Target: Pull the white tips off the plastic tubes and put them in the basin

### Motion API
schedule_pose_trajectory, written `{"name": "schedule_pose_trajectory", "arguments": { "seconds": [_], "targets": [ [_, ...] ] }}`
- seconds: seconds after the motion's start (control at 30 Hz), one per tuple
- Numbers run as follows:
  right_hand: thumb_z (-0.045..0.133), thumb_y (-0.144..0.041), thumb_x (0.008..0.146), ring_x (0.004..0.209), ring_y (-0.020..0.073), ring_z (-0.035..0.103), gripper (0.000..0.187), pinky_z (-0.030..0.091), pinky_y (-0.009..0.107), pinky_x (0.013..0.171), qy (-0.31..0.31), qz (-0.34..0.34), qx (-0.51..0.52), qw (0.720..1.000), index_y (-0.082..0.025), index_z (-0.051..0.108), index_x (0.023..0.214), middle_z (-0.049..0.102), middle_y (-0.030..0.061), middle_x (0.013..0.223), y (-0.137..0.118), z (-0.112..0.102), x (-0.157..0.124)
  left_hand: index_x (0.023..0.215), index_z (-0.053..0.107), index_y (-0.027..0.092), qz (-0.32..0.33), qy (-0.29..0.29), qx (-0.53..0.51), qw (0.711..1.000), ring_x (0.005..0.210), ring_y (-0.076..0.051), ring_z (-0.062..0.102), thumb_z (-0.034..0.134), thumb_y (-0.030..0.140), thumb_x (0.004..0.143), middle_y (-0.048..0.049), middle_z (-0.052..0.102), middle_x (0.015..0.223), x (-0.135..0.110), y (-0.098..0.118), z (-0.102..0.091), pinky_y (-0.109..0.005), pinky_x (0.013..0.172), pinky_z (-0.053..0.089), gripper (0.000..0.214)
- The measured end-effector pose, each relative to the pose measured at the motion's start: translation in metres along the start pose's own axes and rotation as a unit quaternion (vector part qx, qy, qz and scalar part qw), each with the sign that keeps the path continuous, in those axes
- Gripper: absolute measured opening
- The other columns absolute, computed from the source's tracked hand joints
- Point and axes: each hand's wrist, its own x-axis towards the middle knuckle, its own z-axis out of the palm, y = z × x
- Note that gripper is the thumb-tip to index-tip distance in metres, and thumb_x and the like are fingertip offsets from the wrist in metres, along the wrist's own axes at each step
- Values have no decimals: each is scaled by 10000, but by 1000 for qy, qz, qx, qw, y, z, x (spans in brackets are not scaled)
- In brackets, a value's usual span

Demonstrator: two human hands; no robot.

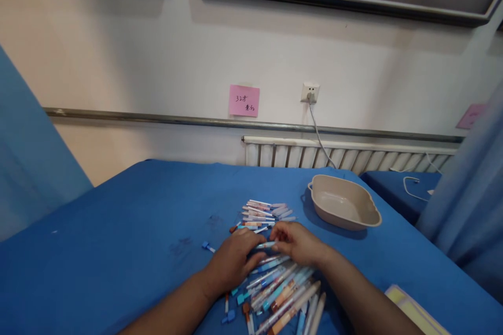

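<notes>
our right hand (296, 243) pinches a pale blue pen (266, 245) over the pen pile's (285, 289) far end; our left hand (237, 255) curls by the pen's other tip, can't tell if gripping. probably light, stiff, slick, so grab mid-barrel. packed neighbours crowd fingers. beige basin (334, 218) sits beyond the pile, rightward.

The pink sticky note (244, 101) on the wall (176, 62) bears a handwritten "32", followed by characters too small to read surely. Writing on the right-hand pink note (470, 117) is illegible.
</notes>
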Motion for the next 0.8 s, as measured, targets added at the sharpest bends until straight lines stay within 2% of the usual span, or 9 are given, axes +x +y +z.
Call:
{"name": "schedule_pose_trajectory", "arguments": {
  "seconds": [0.1, 0.3, 0.37, 0.47, 0.53, 0.63, 0.73, 0.8],
  "targets": [
    [577, -228, 786, 664, 110, 505, 129, 377, 191, 588, 2, -18, -17, 1000, -190, 638, 894, 573, -18, 735, -4, 0, 0, 992, 583, 221, -7, 7, 13, 1000, 893, -195, 536, 399, 296, 929, -43, 623, 926, 1, -3, 2, -315, 811, 382, 209],
    [609, -196, 751, 743, 123, 531, 77, 390, 205, 659, 25, -38, -77, 996, -195, 646, 819, 576, -11, 791, -12, -2, -1, 890, 590, 200, -43, -8, 39, 998, 839, -197, 544, 335, 341, 947, -45, 620, 858, 3, -4, 3, -312, 760, 394, 297],
    [622, -182, 736, 759, 123, 536, 84, 391, 207, 673, 36, -37, -81, 995, -197, 642, 817, 582, -10, 817, -13, -2, 0, 965, 575, 201, -46, 3, 28, 999, 875, -204, 541, 419, 384, 913, -50, 619, 920, 3, -3, 2, -315, 777, 399, 247],
    [640, -184, 723, 746, 121, 536, 91, 390, 206, 662, 38, -34, -80, 996, -195, 633, 812, 587, -12, 814, -15, 0, 1, 1036, 536, 198, -29, 23, 7, 999, 921, -212, 526, 534, 413, 848, -60, 599, 1006, 2, -2, 1, -318, 803, 398, 286],
    [648, -186, 715, 735, 122, 535, 89, 390, 205, 649, 35, -31, -82, 996, -193, 628, 802, 584, -14, 791, -16, 1, 1, 954, 550, 192, -27, 18, 16, 999, 880, -205, 527, 464, 385, 890, -56, 603, 949, 2, -3, 1, -314, 779, 397, 221],
    [642, -172, 713, 744, 123, 539, 82, 395, 204, 652, 34, -36, -80, 996, -192, 626, 791, 585, -12, 790, -17, 2, 1, 847, 566, 188, -42, -2, 42, 998, 809, -192, 537, 325, 335, 947, -47, 610, 844, 3, -4, 3, -310, 748, 390, 299],
    [646, -164, 707, 762, 125, 545, 93, 399, 211, 676, 39, -44, -78, 995, -192, 625, 794, 595, -11, 811, -17, 2, 1, 974, 559, 201, -46, 6, 28, 999, 860, -199, 542, 434, 376, 906, -49, 614, 930, 2, -4, 4, -312, 770, 394, 225],
    [650, -181, 712, 758, 126, 546, 90, 398, 216, 678, 41, -43, -79, 995, -191, 625, 798, 601, -11, 815, -17, 3, 1, 1034, 534, 207, -33, 17, 13, 999, 902, -208, 534, 522, 386, 859, -54, 605, 990, 2, -4, 4, -311, 783, 396, 250]
  ]
}}
